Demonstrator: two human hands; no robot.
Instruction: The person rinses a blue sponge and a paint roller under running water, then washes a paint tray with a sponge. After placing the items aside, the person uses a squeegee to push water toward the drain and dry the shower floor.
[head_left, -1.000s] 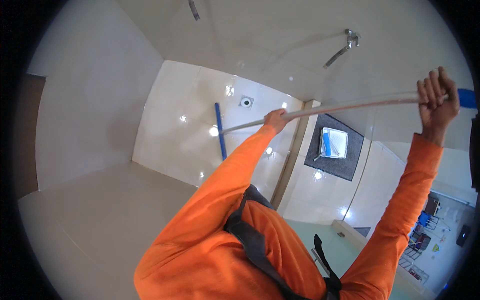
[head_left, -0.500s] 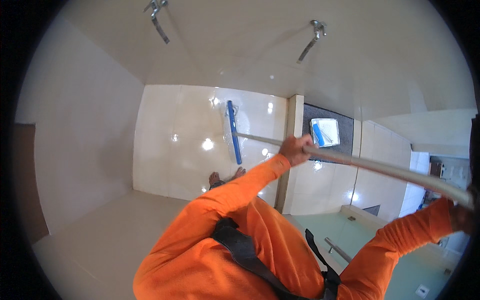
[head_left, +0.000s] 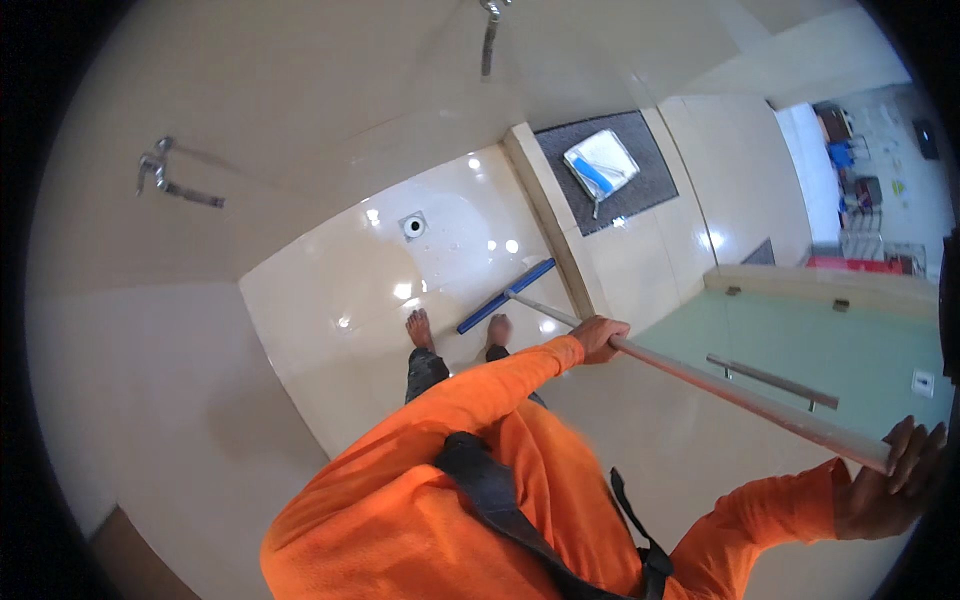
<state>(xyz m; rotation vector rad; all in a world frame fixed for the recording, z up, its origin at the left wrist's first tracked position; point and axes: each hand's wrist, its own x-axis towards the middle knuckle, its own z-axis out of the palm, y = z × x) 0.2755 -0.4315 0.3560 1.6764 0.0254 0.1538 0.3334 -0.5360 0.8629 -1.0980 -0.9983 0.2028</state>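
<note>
A floor squeegee (head_left: 482,315) with a blue head lies against the wet tiled floor, its head slanted beside my bare right foot. Its long pale pole (head_left: 730,390) runs from the head toward the lower right. My left hand (head_left: 602,340) is closed around the pole partway along. At the pole's upper end, near the right rim of the view, my right hand (head_left: 895,485) grips it with the fingers curled over the tip. A round floor drain (head_left: 413,226) in a square plate sits in the floor beyond the squeegee head.
A raised ledge (head_left: 550,215) borders the wet floor on the right. Past it, a white and blue container (head_left: 601,164) rests on a dark mat (head_left: 655,185). Wall taps (head_left: 170,175) jut out at the far side. A frosted glass door (head_left: 690,335) stands at right.
The squeegee head has come nearer, beside my right foot, and turned to a slant, uncovering the drain. Both hands stay on the pole. The view has turned.
</note>
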